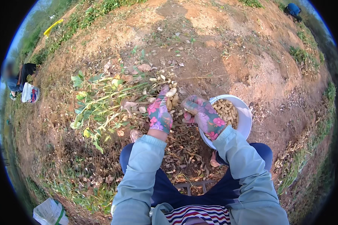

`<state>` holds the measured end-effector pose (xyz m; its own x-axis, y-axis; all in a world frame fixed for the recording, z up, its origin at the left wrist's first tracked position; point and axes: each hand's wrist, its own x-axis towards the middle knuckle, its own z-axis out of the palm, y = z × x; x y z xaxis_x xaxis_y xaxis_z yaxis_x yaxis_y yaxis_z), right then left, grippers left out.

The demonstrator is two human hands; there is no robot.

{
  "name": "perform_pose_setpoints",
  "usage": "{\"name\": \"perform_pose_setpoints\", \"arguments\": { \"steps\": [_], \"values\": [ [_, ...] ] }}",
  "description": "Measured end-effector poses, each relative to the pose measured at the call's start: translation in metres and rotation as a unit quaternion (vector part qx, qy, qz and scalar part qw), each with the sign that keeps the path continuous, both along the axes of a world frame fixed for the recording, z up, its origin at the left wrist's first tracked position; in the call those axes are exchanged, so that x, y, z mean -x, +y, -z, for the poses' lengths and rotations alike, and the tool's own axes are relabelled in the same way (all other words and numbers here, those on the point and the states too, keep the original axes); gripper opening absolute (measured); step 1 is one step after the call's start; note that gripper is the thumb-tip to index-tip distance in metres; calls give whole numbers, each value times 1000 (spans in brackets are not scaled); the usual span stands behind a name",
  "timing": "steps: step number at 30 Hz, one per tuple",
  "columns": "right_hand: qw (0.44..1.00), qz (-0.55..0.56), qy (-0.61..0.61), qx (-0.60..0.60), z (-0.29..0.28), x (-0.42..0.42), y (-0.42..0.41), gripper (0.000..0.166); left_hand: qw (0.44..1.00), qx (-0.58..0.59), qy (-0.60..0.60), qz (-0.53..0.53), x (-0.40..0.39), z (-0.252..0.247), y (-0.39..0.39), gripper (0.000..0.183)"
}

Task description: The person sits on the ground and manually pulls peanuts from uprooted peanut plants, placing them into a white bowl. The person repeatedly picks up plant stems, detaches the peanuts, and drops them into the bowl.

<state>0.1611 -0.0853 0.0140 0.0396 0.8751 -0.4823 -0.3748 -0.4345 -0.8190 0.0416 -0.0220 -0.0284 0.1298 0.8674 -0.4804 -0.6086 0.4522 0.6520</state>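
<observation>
My left hand (160,111), in a floral-print glove, grips the root end of a pulled peanut plant (107,104). Several pale peanut pods (172,98) bunch at its thumb and fingers, while the green and yellowing leaves spread out to the left. My right hand (202,114), gloved to match, is curled just right of those pods. Its fingertips are partly hidden, so whether they hold a pod cannot be seen. Below the right wrist stands a white bucket (245,119), with loose peanuts (227,111) inside; hand and sleeve cover part of its left side.
Dry leaves (183,152) litter the soil between my knees. At far left a person (15,78) sits by another white bucket (30,93); a second person (293,10) is at upper right. A white sack (50,212) lies lower left. Peanut pods (288,152) lie along the right side.
</observation>
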Motion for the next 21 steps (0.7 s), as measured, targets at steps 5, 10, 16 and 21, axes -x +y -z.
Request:
{"name": "perform_pose_setpoints", "arguments": {
  "steps": [5,10,16,21],
  "values": [
    [995,33,-84,31,-10,9,8,30,975,-130,169,55,-7,15,-17,24],
    [985,7,-172,-7,-2,1,8,29,959,-121,229,117,-5,-6,-19,26],
    [980,-100,-138,-99,4,-18,3,21,990,59,-60,112,3,-7,-4,20],
    [843,-175,-485,-153,-10,-46,-8,23,984,49,-144,96,2,-13,-1,23]
  ]
}}
